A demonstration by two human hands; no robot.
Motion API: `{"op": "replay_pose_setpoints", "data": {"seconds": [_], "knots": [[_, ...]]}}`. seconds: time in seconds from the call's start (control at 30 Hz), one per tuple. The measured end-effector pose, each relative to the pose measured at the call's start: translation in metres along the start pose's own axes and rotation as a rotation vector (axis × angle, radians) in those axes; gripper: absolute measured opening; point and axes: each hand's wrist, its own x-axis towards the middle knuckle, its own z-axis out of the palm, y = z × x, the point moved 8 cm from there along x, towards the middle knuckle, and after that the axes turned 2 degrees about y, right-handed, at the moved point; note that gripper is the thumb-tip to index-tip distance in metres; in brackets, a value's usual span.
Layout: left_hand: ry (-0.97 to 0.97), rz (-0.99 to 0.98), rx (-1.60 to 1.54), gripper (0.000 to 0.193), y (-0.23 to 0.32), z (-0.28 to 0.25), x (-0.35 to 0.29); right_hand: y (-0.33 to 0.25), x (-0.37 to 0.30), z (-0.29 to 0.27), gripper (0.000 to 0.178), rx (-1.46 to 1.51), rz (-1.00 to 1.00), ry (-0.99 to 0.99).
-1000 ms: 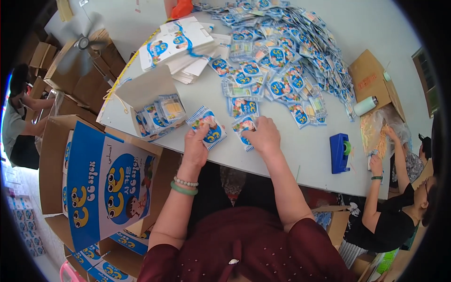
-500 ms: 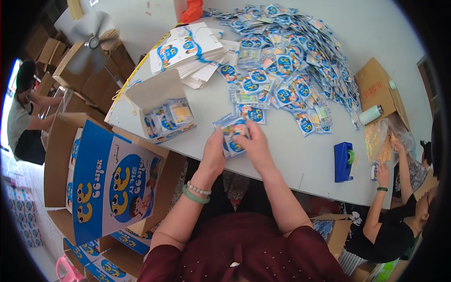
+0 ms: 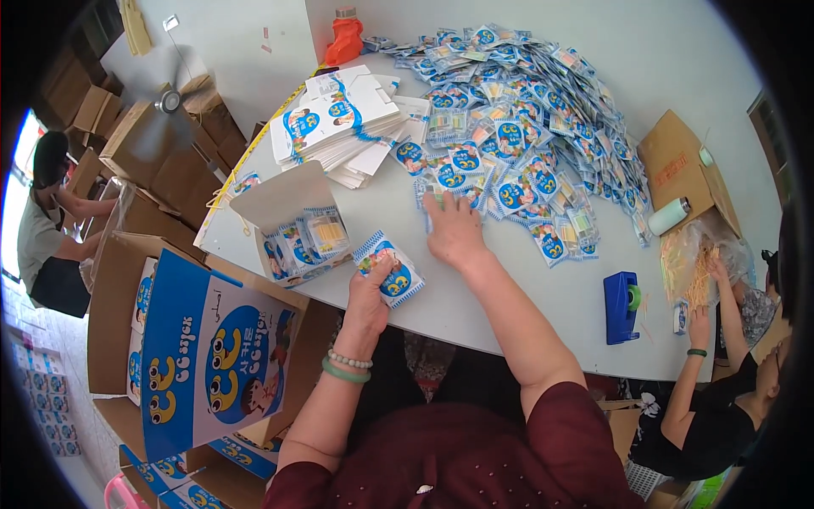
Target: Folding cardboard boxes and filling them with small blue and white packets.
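left hand (image 3: 370,299) clamped on a small packet stack (image 3: 389,268); right hand (image 3: 454,231) spread flat on the packet pile (image 3: 526,127).

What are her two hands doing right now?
Left hand: closed, holding a small stack of packets.
Right hand: open, flat on the packet pile.

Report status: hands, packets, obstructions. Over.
Left hand clamps a packet stack. Right hand flat on the packet pile. Small open box beside, unobstructed.

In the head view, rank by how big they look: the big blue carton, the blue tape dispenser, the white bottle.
1. Blue carton, by far the largest, though it sits nearer the camera.
2. Tape dispenser.
3. White bottle, smallest, a little under the dispenser.
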Motion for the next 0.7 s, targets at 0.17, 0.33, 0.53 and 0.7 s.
{"op": "replay_pose_setpoints", "data": {"seconds": [0.17, 0.33, 0.53, 0.7], "knots": [[-0.036, 0.009, -0.009, 0.017, 0.002, -0.001, -0.003, 0.034, 0.005, 0.014, 0.038, -0.065, -0.071, 0.018], [-0.037, -0.005, 0.009, 0.019, -0.002, -0.009, -0.001, 0.047, -0.049, -0.023, 0.028, 0.173, -0.208, 0.096], [-0.081, 0.015, 0.022, 0.019, -0.001, -0.004, 0.0, 0.032, -0.104, -0.074, 0.033, 0.261, -0.351, 0.034], [-0.058, 0.018, 0.042, 0.018, -0.004, -0.011, 0.003, 0.097, -0.103, -0.066, 0.043, 0.374, 0.293, -0.039]]}}
